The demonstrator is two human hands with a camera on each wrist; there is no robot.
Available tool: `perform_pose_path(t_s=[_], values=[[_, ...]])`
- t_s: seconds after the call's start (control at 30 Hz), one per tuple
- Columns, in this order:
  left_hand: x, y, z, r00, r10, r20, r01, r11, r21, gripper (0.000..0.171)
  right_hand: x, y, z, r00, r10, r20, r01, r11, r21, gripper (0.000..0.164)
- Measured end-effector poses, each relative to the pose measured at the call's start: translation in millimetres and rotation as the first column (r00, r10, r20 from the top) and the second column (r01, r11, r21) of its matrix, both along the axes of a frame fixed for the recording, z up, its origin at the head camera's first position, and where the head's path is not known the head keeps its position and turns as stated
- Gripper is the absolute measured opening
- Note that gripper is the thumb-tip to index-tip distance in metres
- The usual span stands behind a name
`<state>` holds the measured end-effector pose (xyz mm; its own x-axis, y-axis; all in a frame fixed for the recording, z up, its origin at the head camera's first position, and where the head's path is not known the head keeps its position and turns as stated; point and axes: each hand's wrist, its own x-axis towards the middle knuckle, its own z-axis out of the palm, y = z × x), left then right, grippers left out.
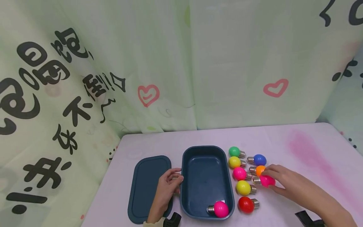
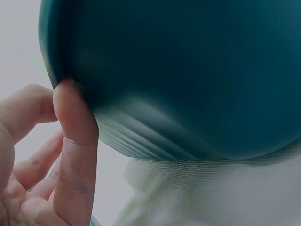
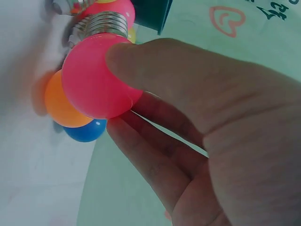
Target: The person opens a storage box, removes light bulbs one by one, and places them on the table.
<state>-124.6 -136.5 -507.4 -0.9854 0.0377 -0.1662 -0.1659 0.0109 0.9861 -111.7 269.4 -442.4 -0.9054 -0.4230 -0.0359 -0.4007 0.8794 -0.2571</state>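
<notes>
My right hand (image 1: 286, 183) pinches a pink light bulb (image 3: 96, 77) by its round part, thumb on one side and fingers on the other; its metal screw base is free. An orange bulb (image 1: 260, 170) and a blue bulb (image 1: 259, 160) sit just beyond it. At the left rim of a dark blue box (image 1: 183, 195) is my left hand (image 1: 167, 187), holding the wall between thumb and bent forefinger. Inside the box, at its near right corner, lies another pink bulb (image 1: 221, 209).
A dark blue lid (image 1: 148, 186) lies flat left of the box. Along the box's right side run a green bulb (image 1: 234, 151), yellow bulbs (image 1: 243, 188), a pink bulb (image 1: 239, 173) and a red bulb (image 1: 246, 205). A printed curtain (image 1: 227, 63) hangs behind the table (image 1: 283, 142).
</notes>
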Motion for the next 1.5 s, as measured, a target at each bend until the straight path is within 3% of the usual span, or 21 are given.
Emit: perform_pose_path(t_s=[0.37, 0.7, 1.0, 1.33, 1.5], values=[[-3.9, 5.8, -0.1, 1.000, -0.021, -0.008, 0.021, 1.000, 0.011, 0.041, 2.1, 10.8, -12.0, 0.999, -0.051, -0.002, 0.051, 0.999, 0.006, 0.043], [-5.0, 2.7, 1.4, 1.000, 0.018, -0.014, -0.018, 0.999, -0.038, 0.042, -8.0, 7.5, -9.0, 0.999, -0.035, 0.018, 0.034, 0.999, 0.030, 0.041], [-3.4, 3.0, 0.7, 1.000, 0.000, -0.005, 0.000, 0.999, -0.033, 0.041, 1.2, 3.9, -5.6, 0.998, -0.051, 0.025, 0.050, 0.999, 0.021, 0.043], [2.0, 1.4, 2.5, 1.000, 0.017, 0.022, -0.016, 0.999, -0.048, 0.041, 12.5, -30.1, 11.7, 0.997, 0.066, -0.048, -0.069, 0.996, -0.056, 0.043], [1.0, 0.7, 2.7, 0.999, 0.019, 0.029, -0.018, 0.999, -0.040, 0.043, 14.9, -46.7, 23.6, 0.991, 0.128, -0.031, -0.131, 0.981, -0.141, 0.039]])
